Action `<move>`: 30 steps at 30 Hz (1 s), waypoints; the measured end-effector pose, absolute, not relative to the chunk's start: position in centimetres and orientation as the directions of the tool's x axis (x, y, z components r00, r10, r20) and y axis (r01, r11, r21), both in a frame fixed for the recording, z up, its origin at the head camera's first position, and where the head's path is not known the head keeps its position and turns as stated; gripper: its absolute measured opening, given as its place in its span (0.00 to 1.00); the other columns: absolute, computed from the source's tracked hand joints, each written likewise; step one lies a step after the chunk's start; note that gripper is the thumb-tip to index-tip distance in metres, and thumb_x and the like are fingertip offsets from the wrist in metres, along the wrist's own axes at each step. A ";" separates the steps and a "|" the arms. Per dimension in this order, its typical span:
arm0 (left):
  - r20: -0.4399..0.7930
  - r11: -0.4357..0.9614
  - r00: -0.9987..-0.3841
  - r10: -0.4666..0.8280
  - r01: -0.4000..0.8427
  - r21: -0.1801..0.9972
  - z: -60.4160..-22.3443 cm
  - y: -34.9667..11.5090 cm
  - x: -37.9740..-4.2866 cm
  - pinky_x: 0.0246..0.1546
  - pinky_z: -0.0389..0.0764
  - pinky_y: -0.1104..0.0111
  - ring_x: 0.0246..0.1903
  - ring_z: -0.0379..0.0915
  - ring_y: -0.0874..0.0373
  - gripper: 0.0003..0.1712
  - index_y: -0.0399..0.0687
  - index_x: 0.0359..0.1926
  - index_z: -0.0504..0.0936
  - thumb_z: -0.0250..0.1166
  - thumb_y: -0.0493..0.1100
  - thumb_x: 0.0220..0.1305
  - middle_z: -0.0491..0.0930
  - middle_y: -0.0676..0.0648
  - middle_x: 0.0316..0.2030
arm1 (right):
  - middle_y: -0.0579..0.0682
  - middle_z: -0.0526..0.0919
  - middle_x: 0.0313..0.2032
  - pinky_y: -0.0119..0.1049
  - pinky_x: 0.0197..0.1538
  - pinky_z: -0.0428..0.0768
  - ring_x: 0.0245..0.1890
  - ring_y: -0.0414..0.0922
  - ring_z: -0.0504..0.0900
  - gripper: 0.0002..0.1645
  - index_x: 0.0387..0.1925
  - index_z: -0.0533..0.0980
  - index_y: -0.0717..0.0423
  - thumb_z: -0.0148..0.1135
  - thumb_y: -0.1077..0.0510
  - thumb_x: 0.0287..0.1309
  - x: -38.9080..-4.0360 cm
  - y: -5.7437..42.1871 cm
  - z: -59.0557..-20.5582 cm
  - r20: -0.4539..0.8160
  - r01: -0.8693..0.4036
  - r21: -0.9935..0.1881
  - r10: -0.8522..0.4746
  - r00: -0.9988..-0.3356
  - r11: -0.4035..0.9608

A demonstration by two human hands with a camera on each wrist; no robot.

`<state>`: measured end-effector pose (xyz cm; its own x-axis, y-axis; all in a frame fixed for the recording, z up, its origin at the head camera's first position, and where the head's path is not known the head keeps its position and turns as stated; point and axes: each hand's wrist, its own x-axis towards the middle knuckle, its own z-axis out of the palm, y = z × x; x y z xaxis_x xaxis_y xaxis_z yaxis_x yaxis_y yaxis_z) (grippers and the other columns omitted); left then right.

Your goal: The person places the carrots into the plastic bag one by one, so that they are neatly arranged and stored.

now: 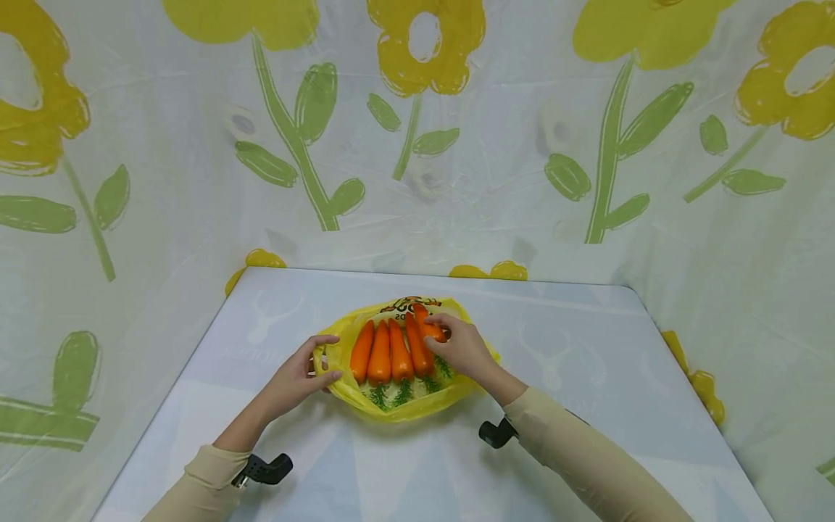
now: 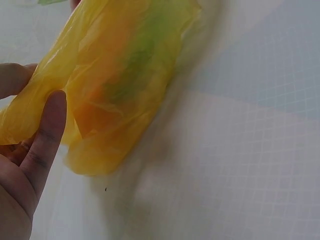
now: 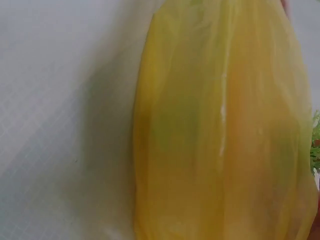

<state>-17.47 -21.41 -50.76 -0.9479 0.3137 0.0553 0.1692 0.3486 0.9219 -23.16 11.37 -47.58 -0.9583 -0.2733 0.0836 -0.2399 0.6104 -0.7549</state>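
Note:
A yellow plastic bag (image 1: pixel 404 413) lies spread open on the table, with black lettering on its far side. Several orange carrots (image 1: pixel 390 355) with green leafy tops (image 1: pixel 402 392) lie in a row inside, tips pointing away. My left hand (image 1: pixel 296 383) grips the bag's left edge between thumb and fingers; the left wrist view shows the thumb (image 2: pixel 47 135) pressed against the folded yellow film. Over the right end of the row, my right hand (image 1: pixel 464 349) holds the rightmost carrot (image 1: pixel 430 330), partly covered by the fingers. The bag's yellow side (image 3: pixel 200 150) fills much of the right wrist view, hiding most of that hand.
The bag rests on a pale table (image 1: pixel 561 319) with a faint printed pattern. A white curtain with yellow flowers (image 1: pixel 489 181) hangs behind and along both sides. Each wrist wears a black camera mount, such as the left mount (image 1: pixel 267 470).

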 end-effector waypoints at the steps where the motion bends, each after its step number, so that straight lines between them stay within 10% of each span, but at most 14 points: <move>1: 0.054 0.349 -0.948 0.313 0.168 0.922 -50.8 -21.4 -17.5 0.35 0.87 0.56 0.35 0.75 0.49 0.37 0.42 0.71 0.63 0.70 0.40 0.67 0.68 0.40 0.37 | 0.52 0.85 0.48 0.34 0.26 0.71 0.21 0.42 0.70 0.22 0.60 0.80 0.49 0.67 0.54 0.65 -23.2 11.4 -47.7 0.083 -0.242 -0.745 -0.274 -0.958 0.621; 7: 0.054 0.348 -0.949 0.312 0.167 0.922 -50.7 -21.4 -17.4 0.36 0.87 0.56 0.35 0.76 0.49 0.37 0.42 0.71 0.63 0.70 0.40 0.67 0.69 0.40 0.37 | 0.52 0.83 0.56 0.35 0.36 0.76 0.33 0.44 0.75 0.22 0.59 0.80 0.50 0.68 0.55 0.64 -23.1 11.6 -48.4 0.079 -0.251 -0.705 -0.279 -0.957 0.664; 17: 0.062 0.343 -0.947 0.316 0.174 0.923 -50.6 -21.5 -17.4 0.35 0.87 0.55 0.33 0.75 0.50 0.38 0.42 0.71 0.63 0.71 0.40 0.66 0.68 0.41 0.35 | 0.49 0.84 0.42 0.33 0.26 0.64 0.21 0.40 0.63 0.23 0.59 0.80 0.51 0.67 0.57 0.62 -22.8 12.3 -49.5 0.079 -0.274 -0.665 -0.299 -0.951 0.695; 30: 0.058 0.340 -0.946 0.318 0.170 0.925 -50.7 -21.5 -17.4 0.36 0.87 0.55 0.35 0.77 0.49 0.37 0.42 0.71 0.63 0.70 0.40 0.67 0.69 0.39 0.38 | 0.52 0.85 0.52 0.40 0.38 0.75 0.37 0.46 0.76 0.23 0.58 0.81 0.50 0.72 0.54 0.61 -22.5 13.1 -50.1 0.073 -0.283 -0.619 -0.306 -0.949 0.732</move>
<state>-17.43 -21.50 -50.73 -0.9463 0.3180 0.0576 0.1705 0.3397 0.9250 -22.48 13.07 -50.09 -0.9493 -0.3058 0.0729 -0.2834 0.7324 -0.6191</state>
